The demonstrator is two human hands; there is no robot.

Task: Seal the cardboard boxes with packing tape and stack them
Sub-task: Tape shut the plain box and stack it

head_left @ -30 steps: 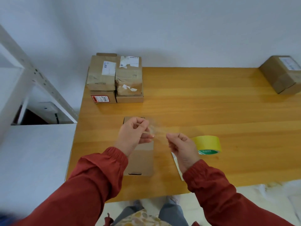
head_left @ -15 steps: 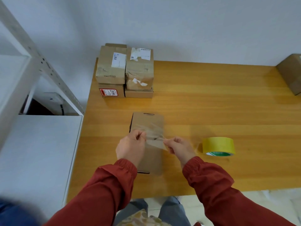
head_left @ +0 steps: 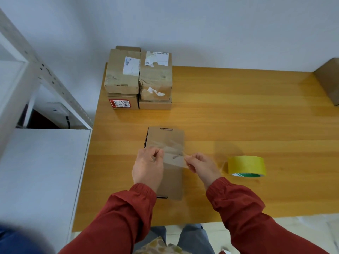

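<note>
Orange wooden surface (head_left: 238, 116), white wall behind. Small brown cardboard box (head_left: 166, 137) lies near the front edge. Left hand (head_left: 147, 169) and right hand (head_left: 201, 166) each pinch one end of a clear packing-tape strip (head_left: 174, 159) stretched across the box; contact unclear. Yellow tape roll (head_left: 246, 165) sits just right of the right hand. Stacked brown cardboard boxes (head_left: 139, 77) at the back-left corner.

A packing room: labelled parcels (head_left: 139, 77) sit stacked at the far-left corner of the wooden table (head_left: 238, 114), and metal shelving (head_left: 38, 70) stands beside its left edge.
</note>
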